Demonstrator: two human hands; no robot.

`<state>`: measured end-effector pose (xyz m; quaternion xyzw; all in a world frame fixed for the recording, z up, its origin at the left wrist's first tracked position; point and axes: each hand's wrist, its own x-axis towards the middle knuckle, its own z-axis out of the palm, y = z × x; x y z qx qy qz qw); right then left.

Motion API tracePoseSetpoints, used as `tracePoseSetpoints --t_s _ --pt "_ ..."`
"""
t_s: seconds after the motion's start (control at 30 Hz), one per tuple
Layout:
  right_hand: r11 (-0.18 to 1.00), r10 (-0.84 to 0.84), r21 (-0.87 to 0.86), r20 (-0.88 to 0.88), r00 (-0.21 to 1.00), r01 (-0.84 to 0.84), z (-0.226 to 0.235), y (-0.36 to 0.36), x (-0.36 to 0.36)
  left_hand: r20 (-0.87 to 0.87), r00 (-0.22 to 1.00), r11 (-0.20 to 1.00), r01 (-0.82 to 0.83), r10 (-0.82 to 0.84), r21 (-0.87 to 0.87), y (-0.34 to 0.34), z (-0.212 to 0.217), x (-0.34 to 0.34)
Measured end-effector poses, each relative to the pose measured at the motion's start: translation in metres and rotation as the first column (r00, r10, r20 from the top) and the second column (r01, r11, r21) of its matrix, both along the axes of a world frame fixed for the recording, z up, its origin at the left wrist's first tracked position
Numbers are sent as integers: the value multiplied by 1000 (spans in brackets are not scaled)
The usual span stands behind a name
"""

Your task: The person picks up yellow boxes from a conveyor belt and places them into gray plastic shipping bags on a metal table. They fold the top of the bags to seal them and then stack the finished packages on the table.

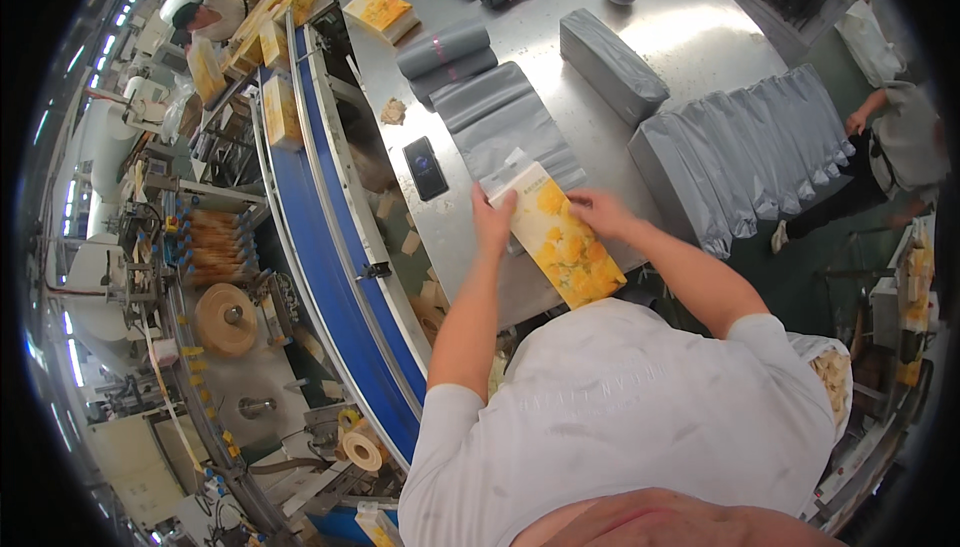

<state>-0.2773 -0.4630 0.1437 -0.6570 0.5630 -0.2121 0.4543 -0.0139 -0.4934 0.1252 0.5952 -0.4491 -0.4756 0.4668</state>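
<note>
My left hand point(493, 222) grips one long side of a tissue pack point(565, 237), a long white block printed with yellow flowers. My right hand point(602, 213) holds the opposite side near its upper part, fingers bent against it. The pack tilts at the table's near edge, its lower end close to my shirt, and a pale tab point(515, 161) sticks out at its top end. Just beyond it lie flat grey plastic bags point(500, 117), partly covered by the pack. A black phone point(426, 168) rests left of the bags.
Grey bagged packs point(740, 152) stand in a row on the right of the metal table point(540, 32), with another grey bagged block point(612, 65) behind. Rolled grey bags point(447, 47) lie farther back. A blue conveyor point(320, 227) runs along the left. Another person point(905, 132) stands at right.
</note>
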Motion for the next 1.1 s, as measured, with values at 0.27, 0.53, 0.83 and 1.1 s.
tracePoseSetpoints --t_s 0.27,0.53,0.83,1.1 --pt "823 258 -225 -671 695 -522 -5 -81 -5 327 940 992 119 -96 -51 -21 25 -20" --pt "813 233 -406 -432 871 -418 42 -60 -20 843 510 923 382 -173 -42 -25 52 -53" --pt "799 -76 -595 54 996 93 -31 -66 -9 493 849 938 305 -190 -163 66 -7 -41" --pt "886 -66 -454 -334 940 -99 -28 -69 18 668 732 969 40 137 -243 10 -11 15"
